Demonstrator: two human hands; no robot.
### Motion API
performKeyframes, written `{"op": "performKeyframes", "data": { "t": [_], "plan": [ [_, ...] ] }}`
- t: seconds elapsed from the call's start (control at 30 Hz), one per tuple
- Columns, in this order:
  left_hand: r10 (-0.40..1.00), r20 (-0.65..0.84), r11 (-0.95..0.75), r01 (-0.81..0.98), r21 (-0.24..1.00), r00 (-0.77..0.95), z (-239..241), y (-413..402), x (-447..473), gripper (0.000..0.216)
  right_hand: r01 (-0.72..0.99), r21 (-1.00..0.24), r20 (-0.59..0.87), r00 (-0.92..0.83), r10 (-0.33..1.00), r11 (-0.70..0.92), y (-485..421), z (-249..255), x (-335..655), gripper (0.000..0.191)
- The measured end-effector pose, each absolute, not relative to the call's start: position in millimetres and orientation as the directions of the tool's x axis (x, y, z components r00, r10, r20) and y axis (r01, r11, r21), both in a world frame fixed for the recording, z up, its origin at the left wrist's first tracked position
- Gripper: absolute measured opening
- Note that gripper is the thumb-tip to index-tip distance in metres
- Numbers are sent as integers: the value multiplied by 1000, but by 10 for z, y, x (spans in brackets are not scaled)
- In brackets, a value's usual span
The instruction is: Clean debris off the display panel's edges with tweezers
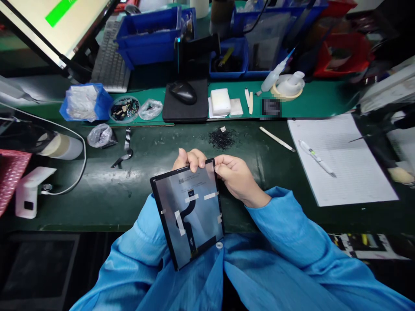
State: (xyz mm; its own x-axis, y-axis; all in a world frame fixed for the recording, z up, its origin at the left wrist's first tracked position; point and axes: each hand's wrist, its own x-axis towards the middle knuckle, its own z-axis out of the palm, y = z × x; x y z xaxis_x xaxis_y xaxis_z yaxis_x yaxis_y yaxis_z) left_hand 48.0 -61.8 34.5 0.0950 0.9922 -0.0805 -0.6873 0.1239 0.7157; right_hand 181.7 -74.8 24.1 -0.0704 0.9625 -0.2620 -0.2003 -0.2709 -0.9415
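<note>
Display panel (204,220) hangs tilted over the tabletop's (106,198) front edge, its lower end near the blue coat, back side facing up. Left hand (193,160) hooks bent fingertips over the top edge, its palm hidden behind, apparently to prop the panel and leave the face clear. Right hand (238,178) pinches the top right corner between thumb and curled forefinger; whether a sliver of something also sits in that pinch, I cannot tell. Tape strips (180,222) seem to pin the dark ribbon cable (192,242) flat, so it does not flap as the panel leans.

Just beyond the hands, near the tabletop's far edge, lies a heap of black shreds (222,139), close enough that a low sweep would scatter it. A white stick (277,139) slants to its right. Toward the right end, a paper sheet (350,172) with a pen (317,159) on it limits elbow room. On the left side, a loose flex strip (126,151) lies beside a plastic bag (100,136), and a white cable (84,155) loops near a white bracket (27,203), a possible snag for a sleeve. Behind, a green mat (317,99) carries a mouse (183,93) on its pad and a white block (220,101).
</note>
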Motion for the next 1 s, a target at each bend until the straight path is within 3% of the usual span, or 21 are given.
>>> {"op": "performKeyframes", "data": {
  "t": [0.27,0.47,0.67,0.9,1.0],
  "plan": [
    [985,-174,126,-705,698,4,535,-641,571,75,-184,-955,-224,-58,973,-231,-763,185,1817,11],
    [991,-69,129,-712,690,113,405,-634,485,69,-201,-939,-267,-80,960,-278,-760,209,1823,9],
    [987,-161,134,-696,706,26,490,-655,556,72,-185,-953,-237,-48,970,-241,-757,211,1803,8],
    [995,-50,97,-718,689,86,382,-641,501,67,-217,-931,-286,-64,956,-293,-757,245,1802,11],
    [994,-84,106,-700,706,67,415,-657,523,67,-213,-941,-258,-50,965,-263,-766,235,1795,11]
  ]
}}
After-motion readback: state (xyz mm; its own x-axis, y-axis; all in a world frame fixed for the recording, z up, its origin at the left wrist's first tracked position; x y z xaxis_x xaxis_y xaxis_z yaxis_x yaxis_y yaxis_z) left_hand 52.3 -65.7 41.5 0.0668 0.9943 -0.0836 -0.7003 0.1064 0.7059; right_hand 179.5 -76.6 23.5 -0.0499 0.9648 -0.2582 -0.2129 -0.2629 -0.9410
